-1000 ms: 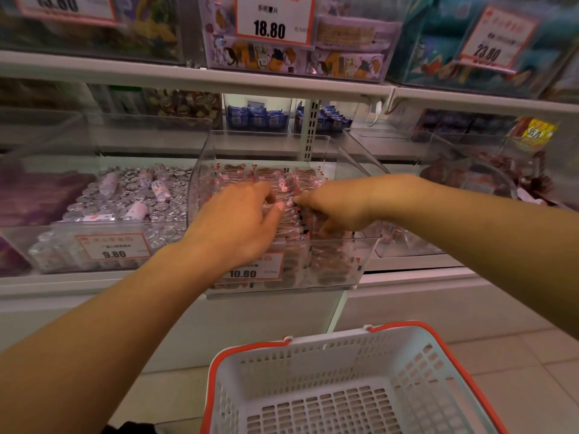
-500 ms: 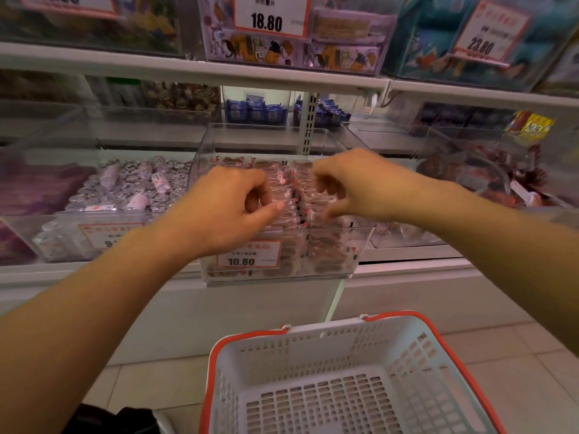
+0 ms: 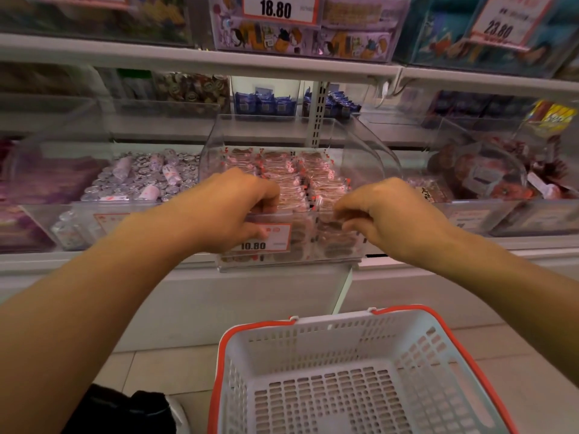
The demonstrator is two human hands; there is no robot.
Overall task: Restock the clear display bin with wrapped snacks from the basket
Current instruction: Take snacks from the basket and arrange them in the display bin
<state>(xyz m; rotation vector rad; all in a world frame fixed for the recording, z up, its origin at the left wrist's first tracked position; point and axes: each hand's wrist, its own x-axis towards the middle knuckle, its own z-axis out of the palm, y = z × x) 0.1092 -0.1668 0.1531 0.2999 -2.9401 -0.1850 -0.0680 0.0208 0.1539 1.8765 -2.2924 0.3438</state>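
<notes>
The clear display bin (image 3: 371,151) sits on the shelf straight ahead with a 10.80 price label on its front. Rows of wrapped snacks (image 3: 310,178) in clear and red wrappers fill it. My left hand (image 3: 228,208) grips the bin's front wall near the left corner, fingers over the rim and thumb on the label. My right hand (image 3: 385,214) has its fingers curled over the front rim near the right corner. Below on the floor stands the white basket (image 3: 332,322) with a red rim, and no snacks show inside it.
A bin of silver wrapped sweets (image 3: 144,180) stands to the left, and a bin of dark red packets (image 3: 488,173) to the right. An upper shelf (image 3: 200,54) with priced boxes overhangs. A dark shoe (image 3: 125,408) shows at bottom left on the tiled floor.
Both hands drew back from the snacks in the middle of the bin, spread apart and came down onto the bin's front rim.
</notes>
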